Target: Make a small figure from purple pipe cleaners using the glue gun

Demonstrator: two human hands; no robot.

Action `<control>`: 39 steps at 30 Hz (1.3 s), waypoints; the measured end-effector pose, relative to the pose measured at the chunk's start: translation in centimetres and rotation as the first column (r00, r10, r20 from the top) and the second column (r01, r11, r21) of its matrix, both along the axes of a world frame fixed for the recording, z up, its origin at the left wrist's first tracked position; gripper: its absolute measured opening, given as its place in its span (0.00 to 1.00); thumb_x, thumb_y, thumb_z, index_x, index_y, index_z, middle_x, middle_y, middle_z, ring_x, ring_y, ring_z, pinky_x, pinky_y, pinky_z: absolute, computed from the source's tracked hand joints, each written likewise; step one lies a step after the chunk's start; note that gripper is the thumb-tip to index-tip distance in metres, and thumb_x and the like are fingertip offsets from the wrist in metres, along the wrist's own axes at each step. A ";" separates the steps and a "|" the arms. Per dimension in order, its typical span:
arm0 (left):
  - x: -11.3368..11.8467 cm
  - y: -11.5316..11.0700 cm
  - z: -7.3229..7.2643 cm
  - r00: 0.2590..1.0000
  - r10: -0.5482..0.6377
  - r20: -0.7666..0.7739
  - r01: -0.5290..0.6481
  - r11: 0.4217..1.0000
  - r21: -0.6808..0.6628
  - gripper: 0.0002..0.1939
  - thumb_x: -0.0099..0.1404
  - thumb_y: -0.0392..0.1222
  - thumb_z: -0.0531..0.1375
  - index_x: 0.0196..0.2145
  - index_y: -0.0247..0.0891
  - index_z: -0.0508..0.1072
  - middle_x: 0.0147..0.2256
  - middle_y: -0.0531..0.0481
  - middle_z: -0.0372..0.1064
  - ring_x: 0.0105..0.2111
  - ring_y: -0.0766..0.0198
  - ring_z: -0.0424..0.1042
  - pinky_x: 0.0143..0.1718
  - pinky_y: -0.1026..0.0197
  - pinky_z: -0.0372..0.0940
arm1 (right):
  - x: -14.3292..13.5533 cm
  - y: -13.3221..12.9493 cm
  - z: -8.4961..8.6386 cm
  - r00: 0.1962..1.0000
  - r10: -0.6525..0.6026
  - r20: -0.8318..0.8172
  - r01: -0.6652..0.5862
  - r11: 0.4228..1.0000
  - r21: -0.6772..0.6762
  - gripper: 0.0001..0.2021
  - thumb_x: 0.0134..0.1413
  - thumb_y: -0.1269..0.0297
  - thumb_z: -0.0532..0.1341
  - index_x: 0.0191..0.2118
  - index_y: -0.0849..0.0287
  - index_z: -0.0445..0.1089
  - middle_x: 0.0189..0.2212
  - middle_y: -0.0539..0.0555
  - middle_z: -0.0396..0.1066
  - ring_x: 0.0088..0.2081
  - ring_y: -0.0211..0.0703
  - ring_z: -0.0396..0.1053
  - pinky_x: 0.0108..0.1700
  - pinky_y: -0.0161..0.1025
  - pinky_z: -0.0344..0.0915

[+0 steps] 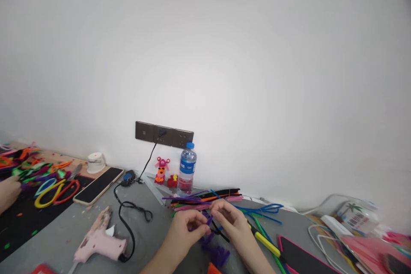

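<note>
Pinched thumb and fingertips of the left hand (188,230) nearly meet on a purple pipe cleaner (209,220) at the lower centre of the frame; the right hand (232,223) curls just beside it, its own hold impossible to tell. Such a stem is probably light, soft-piled and easily bent, best taken near its end. Below the 2 hands lies 1 purple coil (219,255), possibly joined.

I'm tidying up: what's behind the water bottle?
White wall and the dark socket panel, its lower right corner covered by the blue cap. Anything behind the label is hidden.
</note>
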State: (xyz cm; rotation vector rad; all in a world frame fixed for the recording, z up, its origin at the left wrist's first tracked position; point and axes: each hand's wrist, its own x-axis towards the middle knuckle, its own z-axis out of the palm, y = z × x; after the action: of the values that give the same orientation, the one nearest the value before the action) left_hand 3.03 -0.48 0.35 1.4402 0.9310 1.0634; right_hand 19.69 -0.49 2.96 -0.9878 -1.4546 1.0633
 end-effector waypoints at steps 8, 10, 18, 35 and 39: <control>-0.2 -0.4 1.0 0.990 0.031 -0.140 -0.004 0.982 0.189 0.04 0.56 0.34 0.59 0.30 0.34 0.74 0.27 0.49 0.76 0.28 0.63 0.71 0.32 0.64 0.63 | -0.1 -0.2 0.0 0.994 0.099 -0.051 -0.105 0.987 -0.122 0.18 0.48 0.48 0.65 0.27 0.60 0.70 0.25 0.49 0.65 0.27 0.38 0.58 0.29 0.34 0.55; -0.4 -0.5 1.3 0.969 0.089 -0.229 -0.019 0.956 0.293 0.05 0.55 0.31 0.59 0.29 0.36 0.75 0.27 0.50 0.75 0.29 0.63 0.71 0.33 0.64 0.63 | 0.1 -0.4 0.2 0.988 0.138 -0.068 -0.147 0.977 -0.153 0.17 0.48 0.48 0.66 0.27 0.59 0.69 0.26 0.49 0.65 0.27 0.38 0.58 0.30 0.34 0.55; -1.3 -0.8 1.5 0.934 0.082 -0.348 0.159 0.776 0.610 0.11 0.62 0.29 0.57 0.35 0.40 0.77 0.31 0.49 0.74 0.36 0.61 0.69 0.38 0.62 0.63 | 1.0 -1.4 1.4 0.947 0.285 -0.145 -0.317 0.900 -0.299 0.13 0.48 0.54 0.68 0.28 0.60 0.70 0.26 0.47 0.64 0.27 0.36 0.58 0.30 0.32 0.54; -1.1 -1.2 0.2 0.935 0.089 -0.344 0.151 0.778 0.610 0.02 0.62 0.35 0.62 0.34 0.38 0.73 0.32 0.50 0.68 0.33 0.64 0.70 0.35 0.66 0.68 | 1.8 -1.8 1.1 0.899 0.392 -0.193 -0.436 0.777 -0.454 0.11 0.43 0.59 0.70 0.27 0.60 0.71 0.21 0.45 0.64 0.21 0.31 0.57 0.27 0.29 0.54; -1.3 -1.6 0.7 0.927 0.045 -0.373 0.223 0.733 0.642 0.04 0.62 0.35 0.62 0.37 0.38 0.72 0.34 0.49 0.66 0.33 0.64 0.70 0.35 0.66 0.68 | 2.0 -2.0 1.5 0.878 0.433 -0.205 -0.476 0.739 -0.476 0.12 0.42 0.59 0.71 0.25 0.60 0.71 0.21 0.45 0.64 0.21 0.31 0.55 0.28 0.29 0.52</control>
State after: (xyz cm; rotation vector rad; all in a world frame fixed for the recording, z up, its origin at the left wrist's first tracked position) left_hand 1.72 -2.06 1.03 2.3415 0.7314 1.1374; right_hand 21.71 -2.46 4.50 -0.9487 -1.4050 1.9136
